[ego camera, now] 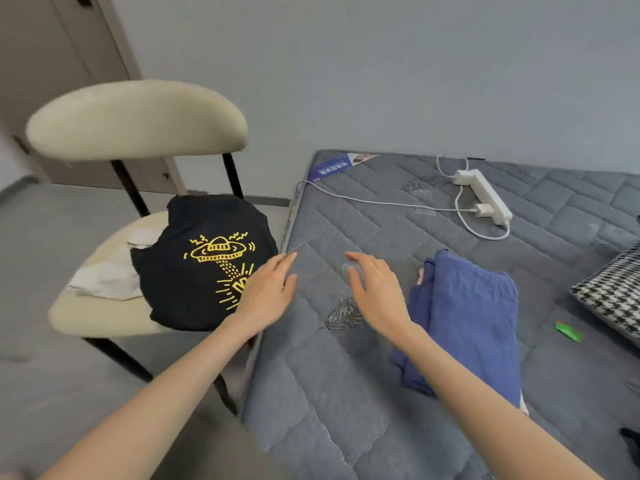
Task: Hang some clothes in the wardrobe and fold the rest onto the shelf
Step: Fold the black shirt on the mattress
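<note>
Black T-shirt [204, 261] waits on the chair [104, 306]; both hands, left [268, 292] and right [375, 292], hover wide and empty over the mattress [329, 393], likely reaching left to fetch it.

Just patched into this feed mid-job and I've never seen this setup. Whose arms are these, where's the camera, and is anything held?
No machine here: these are a person's bare arms, filmed by one wide-angle camera worn on the head, looking forward and down. The left hand and right hand are both open and hold nothing, near the edge of the grey quilted mattress. On it lie a folded blue garment and a white power strip with its cable. Beside it, a cream padded chair carries a black T-shirt with yellow print and a white cloth.
</note>
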Demonstrator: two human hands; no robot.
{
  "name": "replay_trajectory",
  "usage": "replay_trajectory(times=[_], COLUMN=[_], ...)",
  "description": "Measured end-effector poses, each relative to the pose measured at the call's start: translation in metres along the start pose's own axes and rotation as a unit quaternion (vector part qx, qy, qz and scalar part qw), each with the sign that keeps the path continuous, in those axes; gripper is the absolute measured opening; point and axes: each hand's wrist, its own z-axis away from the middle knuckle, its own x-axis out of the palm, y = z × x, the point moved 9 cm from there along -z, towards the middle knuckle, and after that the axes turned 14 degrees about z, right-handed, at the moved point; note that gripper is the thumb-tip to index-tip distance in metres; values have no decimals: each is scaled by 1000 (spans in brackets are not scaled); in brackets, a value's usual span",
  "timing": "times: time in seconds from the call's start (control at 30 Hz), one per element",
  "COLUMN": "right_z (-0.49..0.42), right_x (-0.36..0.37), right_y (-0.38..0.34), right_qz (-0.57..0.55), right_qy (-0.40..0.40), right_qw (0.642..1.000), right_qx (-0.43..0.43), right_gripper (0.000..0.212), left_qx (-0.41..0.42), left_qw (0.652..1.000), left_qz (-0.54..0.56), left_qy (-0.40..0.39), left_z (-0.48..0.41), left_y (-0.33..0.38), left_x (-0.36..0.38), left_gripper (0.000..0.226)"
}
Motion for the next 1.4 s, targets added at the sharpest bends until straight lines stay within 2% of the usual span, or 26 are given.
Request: replay_trajectory(times=[0.17,0.43,0.63,0.83,0.9,0.93,1.03,1.07,1.27,1.4], right_z=[-23,-37,-37,-42,-46,-49,-58,-61,-72,-75], right_x=[44,117,163,190,196,199,206,207,214,203], right_y=[-70,-169,-218,-229,-228,-227,-226,-225,-224,-226], right_qz=[-20,-56,-65,-69,-68,-66,-66,-68,-81,-83], right_qy=[-53,-129,-165,-182,-186,-188,-190,-189,-187,-171], right_qw=[996,983,975,972,971,971,973,973,975,977], right_qx=[-65,-115,-137,-135,-132,-129,-115,-111,-91,-93], right_gripper=[36,35,36,36,36,36,36,36,35,34], left_qx=[-105,-248,-318,-353,-352,-355,-393,-399,-399,-371], left_qw=[991,947,912,848,827,812,735,724,715,736], left_qz=[36,136,210,347,390,415,498,505,513,491], left_qy=[70,150,153,191,201,207,241,249,258,282], left_z=[35,95,104,76,60,52,39,36,24,23], left_y=[-80,-190,-247,-278,-285,-289,-304,-309,-318,-308], left_x=[-66,-133,-138,-129,-126,-124,-118,-117,-114,-131], left_gripper=[47,48,52,53,43,37,31,27,19,13])
